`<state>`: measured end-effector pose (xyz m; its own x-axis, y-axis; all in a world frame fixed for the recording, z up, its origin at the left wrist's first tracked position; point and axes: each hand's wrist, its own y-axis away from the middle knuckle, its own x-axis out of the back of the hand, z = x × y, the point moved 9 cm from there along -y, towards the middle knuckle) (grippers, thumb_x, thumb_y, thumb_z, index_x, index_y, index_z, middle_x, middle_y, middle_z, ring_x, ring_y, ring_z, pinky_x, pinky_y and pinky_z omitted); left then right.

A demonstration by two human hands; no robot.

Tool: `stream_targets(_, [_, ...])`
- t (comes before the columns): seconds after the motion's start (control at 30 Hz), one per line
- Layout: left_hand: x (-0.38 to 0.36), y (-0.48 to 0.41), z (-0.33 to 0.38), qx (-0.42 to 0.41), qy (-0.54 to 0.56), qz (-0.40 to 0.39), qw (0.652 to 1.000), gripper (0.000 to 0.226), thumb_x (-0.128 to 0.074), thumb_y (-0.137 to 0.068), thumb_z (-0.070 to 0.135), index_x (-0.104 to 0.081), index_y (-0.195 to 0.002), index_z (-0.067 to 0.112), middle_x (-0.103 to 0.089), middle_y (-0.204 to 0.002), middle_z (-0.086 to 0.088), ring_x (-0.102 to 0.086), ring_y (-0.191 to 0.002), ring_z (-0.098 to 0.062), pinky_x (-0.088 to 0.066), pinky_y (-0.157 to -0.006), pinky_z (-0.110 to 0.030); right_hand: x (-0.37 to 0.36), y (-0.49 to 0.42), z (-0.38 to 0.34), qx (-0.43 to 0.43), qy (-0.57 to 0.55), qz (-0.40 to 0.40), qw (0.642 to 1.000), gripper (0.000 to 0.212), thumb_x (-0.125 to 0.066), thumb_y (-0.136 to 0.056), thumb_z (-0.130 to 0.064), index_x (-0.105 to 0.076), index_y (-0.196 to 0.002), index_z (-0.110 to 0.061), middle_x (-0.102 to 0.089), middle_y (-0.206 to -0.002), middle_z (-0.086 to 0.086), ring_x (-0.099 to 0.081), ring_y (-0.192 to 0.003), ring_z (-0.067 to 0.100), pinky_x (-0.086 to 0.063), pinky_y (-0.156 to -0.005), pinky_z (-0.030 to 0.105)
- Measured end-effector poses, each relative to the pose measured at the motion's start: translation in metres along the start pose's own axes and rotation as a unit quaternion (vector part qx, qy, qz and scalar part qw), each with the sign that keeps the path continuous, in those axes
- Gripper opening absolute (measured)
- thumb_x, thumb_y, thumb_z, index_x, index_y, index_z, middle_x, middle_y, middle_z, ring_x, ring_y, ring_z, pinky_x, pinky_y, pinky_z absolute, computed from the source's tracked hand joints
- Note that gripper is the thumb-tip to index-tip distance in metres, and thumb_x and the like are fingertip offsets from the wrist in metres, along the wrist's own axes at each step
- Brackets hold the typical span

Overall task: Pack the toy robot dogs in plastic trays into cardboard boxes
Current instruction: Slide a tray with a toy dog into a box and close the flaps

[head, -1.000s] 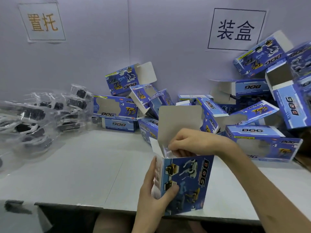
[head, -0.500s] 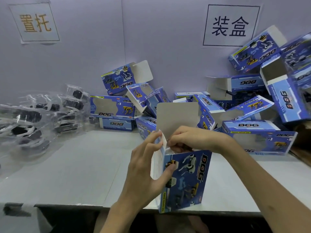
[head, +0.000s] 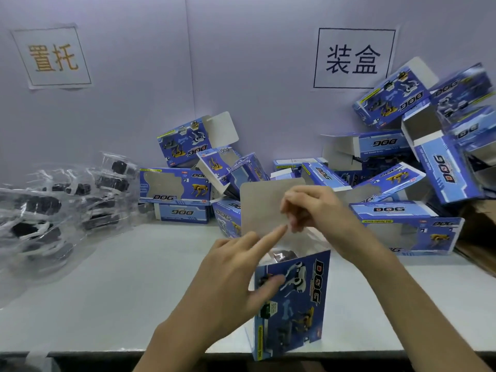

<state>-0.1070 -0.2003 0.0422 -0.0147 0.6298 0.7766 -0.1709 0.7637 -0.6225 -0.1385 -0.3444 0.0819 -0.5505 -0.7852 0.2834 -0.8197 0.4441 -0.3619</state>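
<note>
A blue "DOG" cardboard box [head: 295, 312] stands upright at the table's front edge, its grey lid flap [head: 261, 210] raised. Inside the open top I see a clear plastic tray with a dark toy dog [head: 284, 255]. My left hand [head: 230, 285] grips the box from the left. Its thumb lies on the printed front, and its index finger stretches up over the opening's left edge. My right hand [head: 314, 208] hovers just above the opening with its fingertips bunched downward. Blur hides whether they pinch anything.
Several clear trays holding black and white toy dogs [head: 53, 210] are heaped at the left. Open blue boxes [head: 389, 183] are piled along the back wall and to the right. A brown carton [head: 480, 237] sits at the right edge. The table edge [head: 107, 351] runs close in front.
My left hand slid from the box's lower side up to its top, with the index finger extended. My right hand rose out of the opening to just above it.
</note>
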Motion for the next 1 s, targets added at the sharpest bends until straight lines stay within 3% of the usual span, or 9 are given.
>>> stream_targets(0.13, [-0.007, -0.012, 0.021, -0.012, -0.097, -0.035, 0.995, 0.067, -0.034, -0.091, 0.071, -0.023, -0.150, 0.042, -0.048, -0.119, 0.008, -0.052, -0.106, -0.016, -0.035, -0.095, -0.030, 0.071, 0.033, 0.002, 0.054, 0.004, 0.245, 0.968, 0.009, -0.065, -0.093, -0.018, -0.070, -0.087, -0.020, -0.069, -0.079, 0.002, -0.062, -0.072, 0.011, -0.051, -0.070, 0.022])
stream_targets(0.23, [-0.017, -0.021, 0.033, 0.019, -0.149, -0.049, 0.987, 0.055, -0.041, -0.093, 0.066, -0.040, -0.139, 0.036, -0.048, -0.117, 0.001, -0.053, -0.103, -0.024, -0.036, -0.090, -0.035, 0.054, 0.049, 0.047, -0.046, 0.012, 0.220, 0.974, 0.016, -0.068, -0.092, -0.026, -0.070, -0.108, -0.027, -0.070, -0.105, 0.004, -0.064, -0.100, 0.022, -0.052, -0.092, 0.041])
stream_targets(0.33, [-0.022, -0.022, 0.032, 0.059, -0.157, -0.074, 0.983, 0.050, -0.048, -0.091, 0.064, -0.050, -0.132, 0.035, -0.046, -0.119, 0.002, -0.052, -0.104, -0.025, -0.036, -0.086, -0.034, 0.026, 0.060, 0.066, -0.059, -0.021, 0.202, 0.977, 0.018, -0.066, -0.093, -0.023, -0.075, -0.093, -0.038, -0.075, -0.096, 0.007, -0.067, -0.094, 0.030, -0.054, -0.087, 0.045])
stream_targets(0.4, [-0.023, -0.020, 0.029, 0.069, -0.152, -0.072, 0.983, 0.050, -0.049, -0.090, 0.064, -0.050, -0.131, 0.035, -0.045, -0.120, 0.003, -0.051, -0.106, -0.024, -0.038, -0.085, -0.034, 0.026, 0.064, 0.064, -0.025, -0.014, 0.255, 0.967, 0.021, -0.065, -0.093, -0.019, -0.076, -0.094, -0.037, -0.076, -0.089, -0.003, -0.070, -0.088, 0.021, -0.057, -0.084, 0.043])
stream_targets(0.47, [-0.022, -0.019, 0.028, 0.072, -0.143, -0.064, 0.985, 0.048, -0.051, -0.089, 0.062, -0.049, -0.130, 0.037, -0.045, -0.119, 0.004, -0.049, -0.107, -0.023, -0.039, -0.084, -0.032, 0.023, 0.069, 0.057, 0.011, 0.049, 0.288, 0.956, 0.025, -0.062, -0.095, -0.019, -0.073, -0.113, -0.031, -0.074, -0.099, -0.021, -0.067, -0.096, -0.001, -0.055, -0.088, 0.025])
stream_targets(0.53, [-0.019, -0.018, 0.028, 0.071, -0.135, -0.057, 0.987, 0.048, -0.052, -0.089, 0.060, -0.048, -0.131, 0.038, -0.045, -0.115, 0.005, -0.050, -0.104, -0.021, -0.038, -0.082, -0.029, 0.011, 0.069, 0.047, 0.043, 0.136, 0.259, 0.955, 0.032, -0.056, -0.098, -0.028, -0.067, -0.127, -0.027, -0.065, -0.118, -0.027, -0.056, -0.112, -0.012, -0.041, -0.092, 0.004])
stream_targets(0.63, [-0.018, -0.019, 0.029, 0.077, -0.137, -0.057, 0.986, 0.049, -0.053, -0.089, 0.059, -0.047, -0.132, 0.038, -0.046, -0.112, 0.004, -0.051, -0.102, -0.023, -0.039, -0.083, -0.030, 0.003, 0.066, 0.044, 0.053, 0.188, 0.176, 0.965, 0.040, -0.044, -0.103, -0.044, -0.067, -0.128, -0.022, -0.059, -0.126, -0.029, -0.044, -0.115, -0.021, -0.029, -0.091, -0.004])
stream_targets(0.77, [-0.025, -0.021, 0.034, 0.090, -0.172, -0.081, 0.978, 0.074, -0.054, -0.085, 0.068, -0.027, -0.144, 0.033, -0.047, -0.121, -0.001, -0.050, -0.110, -0.031, -0.038, -0.095, -0.039, 0.014, 0.061, 0.057, -0.016, 0.165, 0.090, 0.982, 0.060, -0.029, -0.095, -0.065, -0.064, -0.131, -0.031, -0.057, -0.128, -0.034, -0.047, -0.120, -0.019, -0.034, -0.099, 0.006])
stream_targets(1.0, [-0.035, -0.036, 0.034, 0.111, -0.192, -0.168, 0.961, 0.094, -0.051, -0.081, 0.078, -0.012, -0.154, 0.033, -0.042, -0.125, -0.009, -0.053, -0.108, -0.034, -0.040, -0.085, -0.041, 0.049, 0.034, 0.070, -0.113, 0.021, 0.106, 0.988, 0.046, -0.040, -0.106, -0.032, -0.081, -0.089, -0.018, -0.078, -0.092, -0.010, -0.072, -0.090, 0.008, -0.048, -0.093, 0.030])
